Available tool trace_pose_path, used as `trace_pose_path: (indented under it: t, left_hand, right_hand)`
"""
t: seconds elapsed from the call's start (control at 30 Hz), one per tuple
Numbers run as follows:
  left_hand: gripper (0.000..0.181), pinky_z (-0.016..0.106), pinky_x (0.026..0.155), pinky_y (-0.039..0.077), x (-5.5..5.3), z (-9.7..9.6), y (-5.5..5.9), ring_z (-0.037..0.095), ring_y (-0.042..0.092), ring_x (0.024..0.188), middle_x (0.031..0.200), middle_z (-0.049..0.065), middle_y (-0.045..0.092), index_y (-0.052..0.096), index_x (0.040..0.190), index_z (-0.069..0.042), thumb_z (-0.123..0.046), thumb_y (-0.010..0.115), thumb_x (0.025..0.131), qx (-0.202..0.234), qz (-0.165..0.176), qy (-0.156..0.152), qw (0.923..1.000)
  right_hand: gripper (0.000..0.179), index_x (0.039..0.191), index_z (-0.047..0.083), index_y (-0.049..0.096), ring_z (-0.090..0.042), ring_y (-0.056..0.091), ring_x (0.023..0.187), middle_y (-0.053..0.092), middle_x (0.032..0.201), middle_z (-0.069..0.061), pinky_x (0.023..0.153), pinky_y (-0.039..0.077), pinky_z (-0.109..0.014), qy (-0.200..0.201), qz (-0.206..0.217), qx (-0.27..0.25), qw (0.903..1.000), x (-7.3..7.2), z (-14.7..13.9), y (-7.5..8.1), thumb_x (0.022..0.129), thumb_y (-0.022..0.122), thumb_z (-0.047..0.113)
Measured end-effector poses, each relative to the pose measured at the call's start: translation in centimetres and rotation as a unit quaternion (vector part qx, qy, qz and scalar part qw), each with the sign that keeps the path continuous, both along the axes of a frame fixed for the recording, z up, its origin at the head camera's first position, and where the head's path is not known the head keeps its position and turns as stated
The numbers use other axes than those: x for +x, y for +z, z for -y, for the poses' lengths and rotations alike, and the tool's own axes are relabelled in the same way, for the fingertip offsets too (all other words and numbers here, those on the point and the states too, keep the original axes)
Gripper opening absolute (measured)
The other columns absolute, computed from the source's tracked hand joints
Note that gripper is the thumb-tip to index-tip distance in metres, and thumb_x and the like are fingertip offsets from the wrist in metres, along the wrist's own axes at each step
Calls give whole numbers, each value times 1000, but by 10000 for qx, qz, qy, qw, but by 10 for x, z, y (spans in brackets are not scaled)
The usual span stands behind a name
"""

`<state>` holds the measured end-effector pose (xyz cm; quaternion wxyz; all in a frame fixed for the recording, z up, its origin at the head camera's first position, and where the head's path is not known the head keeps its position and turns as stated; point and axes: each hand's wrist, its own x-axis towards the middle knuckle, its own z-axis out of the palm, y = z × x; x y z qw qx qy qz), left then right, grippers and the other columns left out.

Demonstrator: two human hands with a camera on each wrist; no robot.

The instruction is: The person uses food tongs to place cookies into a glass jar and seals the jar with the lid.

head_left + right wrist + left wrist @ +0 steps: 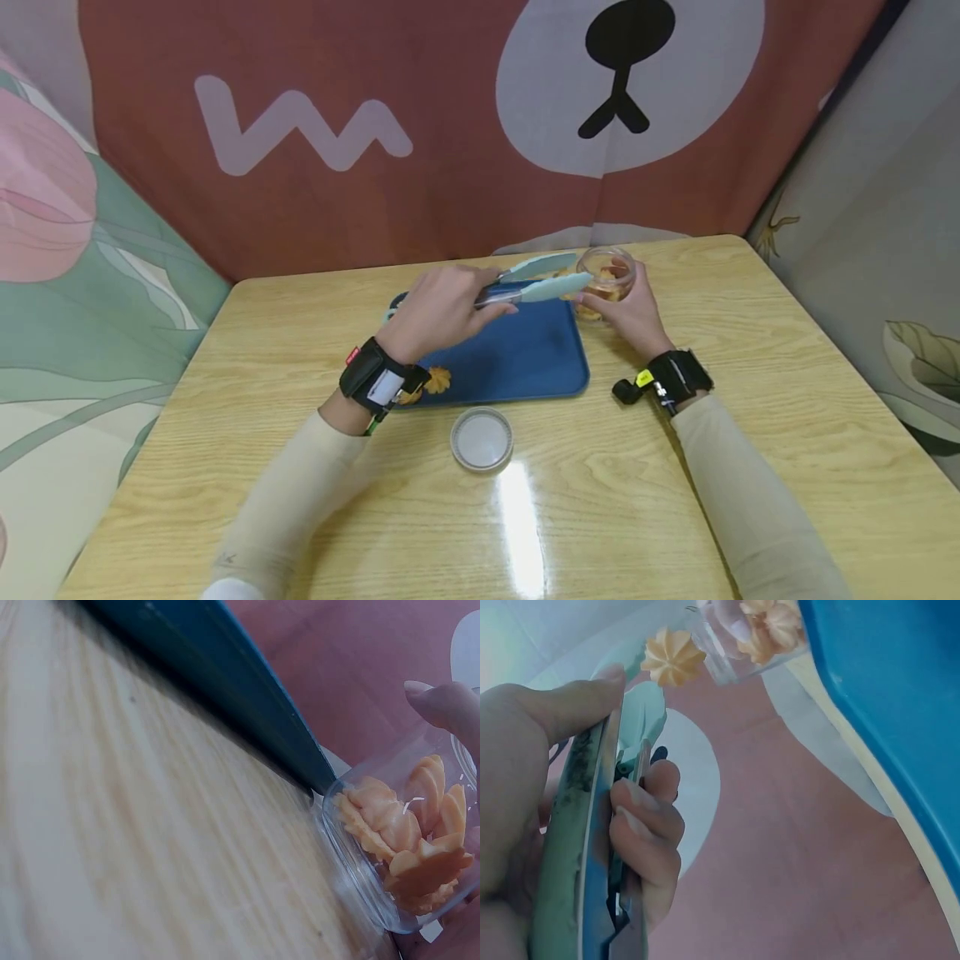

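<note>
My left hand (444, 307) grips a pair of tongs (557, 287) with pale mint tips, pointing right over the tray's far side. At the tips, in the left wrist view, is a ridged, flower-shaped cookie (673, 657), close beside the jar. With thumb and fingers around it, my right hand (634, 313) holds a clear, lidless jar (609, 293) by the tray's far right corner. Several golden cookies (382, 817) lie inside the jar in the right wrist view.
A blue tray (525, 358) lies on the wooden table, with cookies (437, 381) at its near left corner, partly hidden by my left wrist. A round lid (482, 439) rests on the table in front of the tray. A patterned cloth (450, 208) hangs behind the table.
</note>
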<state>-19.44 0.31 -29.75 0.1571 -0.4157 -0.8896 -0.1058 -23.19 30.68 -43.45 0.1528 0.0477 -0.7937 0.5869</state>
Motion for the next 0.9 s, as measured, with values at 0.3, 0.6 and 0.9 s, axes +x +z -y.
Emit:
trace_pose_path:
  t: [0.3,0.6,0.9]
  left_hand:
    - [54,27,40,27,-18,-30,13,13,42,44,57,1,45,59,124,-13,-52,59,87,-14,-95,100,9999]
    - [56,25,39,29,-30,-53,12,13,44,45,61,0,47,56,128,-17,-56,55,88,-181,127,247,9994]
    - [42,26,38,28,-37,-69,6,16,44,44,59,2,40,66,103,-14,-52,59,88,-201,383,470,9980]
  right_hand:
    - [88,141,29,25,-21,35,122,36,139,-7,96,31,-53,-46,52,126,9999,0,-1,-1,73,81,31]
    - [91,144,29,20,-24,35,118,34,137,-11,93,31,-54,-121,95,314,9994,2,0,0,74,79,37]
    - [90,142,26,22,-23,38,116,35,133,-13,93,34,-52,-73,27,191,9998,0,-1,-4,74,80,35]
